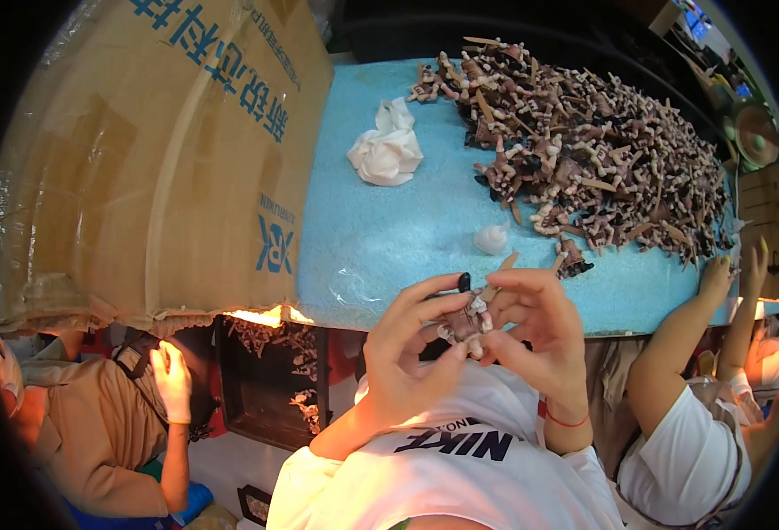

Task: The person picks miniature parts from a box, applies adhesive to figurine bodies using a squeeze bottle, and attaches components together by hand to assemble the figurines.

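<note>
Between my two hands, just off the table's near edge, is a small brown and pale plastic figurine (469,325) with a black part at its top. My left hand (412,340) grips it from the left, thumb and fingers closed on its side. From the right, my right hand (535,331) pinches the same figurine, and a red string circles that wrist. Fingers cover much of the figurine, so its details are hidden. Beyond the hands, a single similar figurine (571,259) lies apart from a large heap of figurines (597,150).
The blue tabletop (345,238) carries crumpled white tissue (386,150) and a small white lump (491,238). A big cardboard box (142,159) stands at left. Below it is a black crate (270,389) with more pieces. Co-workers sit left (107,433) and right (690,442).
</note>
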A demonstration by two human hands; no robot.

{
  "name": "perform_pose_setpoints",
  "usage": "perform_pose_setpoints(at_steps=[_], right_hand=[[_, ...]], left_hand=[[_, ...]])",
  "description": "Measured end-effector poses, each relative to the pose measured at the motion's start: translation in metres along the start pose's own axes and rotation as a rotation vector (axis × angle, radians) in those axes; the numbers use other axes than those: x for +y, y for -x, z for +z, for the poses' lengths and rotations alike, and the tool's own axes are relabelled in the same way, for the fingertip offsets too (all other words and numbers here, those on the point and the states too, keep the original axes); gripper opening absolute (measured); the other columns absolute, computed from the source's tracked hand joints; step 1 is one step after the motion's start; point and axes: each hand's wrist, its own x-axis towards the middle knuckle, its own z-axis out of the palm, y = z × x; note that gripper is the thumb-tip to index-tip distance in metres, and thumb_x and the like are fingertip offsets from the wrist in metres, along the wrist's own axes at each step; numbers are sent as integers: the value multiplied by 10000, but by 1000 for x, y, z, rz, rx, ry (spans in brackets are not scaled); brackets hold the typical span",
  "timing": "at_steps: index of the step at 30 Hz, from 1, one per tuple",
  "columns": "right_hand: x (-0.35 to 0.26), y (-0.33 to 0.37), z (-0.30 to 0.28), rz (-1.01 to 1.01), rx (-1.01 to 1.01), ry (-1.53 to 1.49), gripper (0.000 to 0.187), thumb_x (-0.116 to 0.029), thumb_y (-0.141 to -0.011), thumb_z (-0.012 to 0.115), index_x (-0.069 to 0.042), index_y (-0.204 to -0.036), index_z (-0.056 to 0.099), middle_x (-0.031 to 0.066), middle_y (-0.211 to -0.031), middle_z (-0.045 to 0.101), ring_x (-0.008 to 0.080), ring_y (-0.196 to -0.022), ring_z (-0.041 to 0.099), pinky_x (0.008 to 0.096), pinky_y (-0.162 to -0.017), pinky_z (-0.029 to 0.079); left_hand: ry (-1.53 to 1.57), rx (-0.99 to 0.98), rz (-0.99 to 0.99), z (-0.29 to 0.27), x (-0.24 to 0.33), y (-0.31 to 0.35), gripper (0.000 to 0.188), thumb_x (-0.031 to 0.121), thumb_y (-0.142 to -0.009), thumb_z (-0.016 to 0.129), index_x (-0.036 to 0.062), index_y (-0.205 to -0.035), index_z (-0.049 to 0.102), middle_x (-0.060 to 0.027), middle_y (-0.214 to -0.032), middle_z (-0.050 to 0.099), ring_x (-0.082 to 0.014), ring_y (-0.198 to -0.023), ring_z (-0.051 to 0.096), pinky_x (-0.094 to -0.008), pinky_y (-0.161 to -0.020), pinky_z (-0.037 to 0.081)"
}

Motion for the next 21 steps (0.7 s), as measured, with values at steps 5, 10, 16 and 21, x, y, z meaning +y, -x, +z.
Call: perform_pose_setpoints(at_steps=[5,10,16,21], right_hand=[[7,13,-8,-135,280,254,390,88,-697,608,32,-1066,495,114,-852,559,138,-720,575,200,-512,487],[3,9,7,-319,321,672,352,-16,-625,725,-18,-948,585,111,-942,562,214,-787,573,263,-574,475],[-1,4,12,-427,271,915,358,-45,-586,722,-24,-916,585,85,-907,547,251,-746,523,334,-608,430],[-1,4,14,-494,266,900,305,-18,-610,691,-13,-892,577,87,-873,553,247,-731,519,329,-599,428]], left_hand=[[863,-16,-514,-4,-7,-7,402,99,-851,450,-101,-1197,405,-239,-1180,471,-295,-1083,508,-400,-948,405],[1348,-84,-629,-1,-9,-4,466,231,-893,356,-81,-1240,363,-221,-1179,484,-330,-1104,487,-429,-942,394],[1510,-150,-657,4,-8,-1,439,271,-898,354,-19,-1221,420,-170,-1192,497,-317,-1148,442,-433,-943,351],[1546,-175,-592,7,-10,0,447,317,-910,367,-13,-1201,442,-145,-1171,513,-307,-1129,448,-457,-940,344]])
